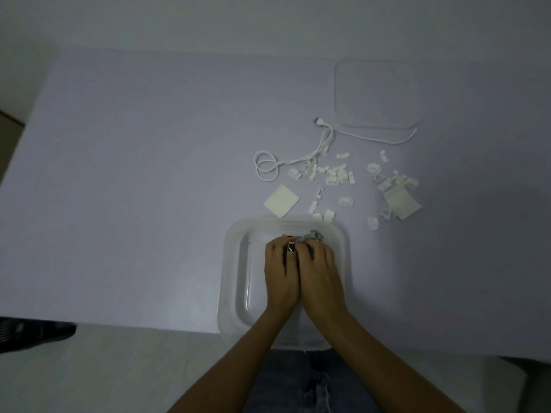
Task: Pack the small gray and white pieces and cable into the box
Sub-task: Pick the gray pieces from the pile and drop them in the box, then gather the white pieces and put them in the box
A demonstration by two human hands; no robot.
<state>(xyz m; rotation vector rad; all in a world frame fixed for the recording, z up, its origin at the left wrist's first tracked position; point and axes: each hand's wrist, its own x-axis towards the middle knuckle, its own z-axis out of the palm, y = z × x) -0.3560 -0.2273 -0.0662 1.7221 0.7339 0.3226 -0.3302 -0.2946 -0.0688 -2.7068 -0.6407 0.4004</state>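
A pale lavender surface (134, 174) fills the dim overhead view. At its near edge sits a clear plastic box (231, 275), one side hanging slightly past the surface's front edge above a person's denim-covered lap (298, 380). Both hands are lowered together inside the box, side by side and touching. The left hand (281, 271) has its fingers (278, 247) curled inward around small pieces, a glint of white showing between the two hands. The right hand (319, 269), pressed against it, curls its fingers likewise, with a small gray piece (313, 234) poking out at its fingertips near the box's far wall.

Just beyond the box's far left corner lies a square white card (281, 201). Farther back, a white cable (298, 160) runs from a loose coil up to a plug end, then trails right under the flat clear lid (377, 95) lying well apart from the box. Scattered white pieces (331, 174) lie between cable and box, with another cluster to the right around a small clear bag (401, 202).
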